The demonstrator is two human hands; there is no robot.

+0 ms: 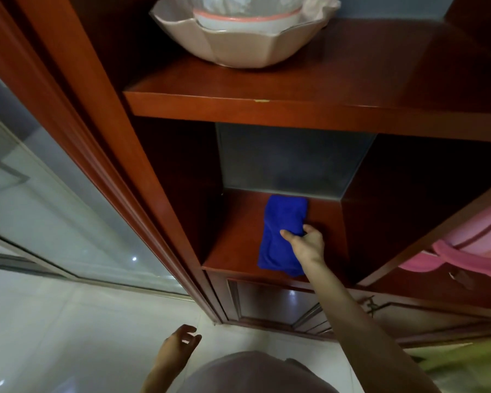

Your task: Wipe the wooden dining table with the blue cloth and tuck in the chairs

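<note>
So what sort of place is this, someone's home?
Most likely a home: a wooden cabinet with open shelves, stacked bowls on the upper shelf, a pale tiled floor, and a right hand gripping a blue cloth.

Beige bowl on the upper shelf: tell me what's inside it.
A white dish with a pink rim is nested inside the beige bowl, holding something pale and crinkled. The bowl's wall hides the dish's base, and the frame crops its contents.
</note>
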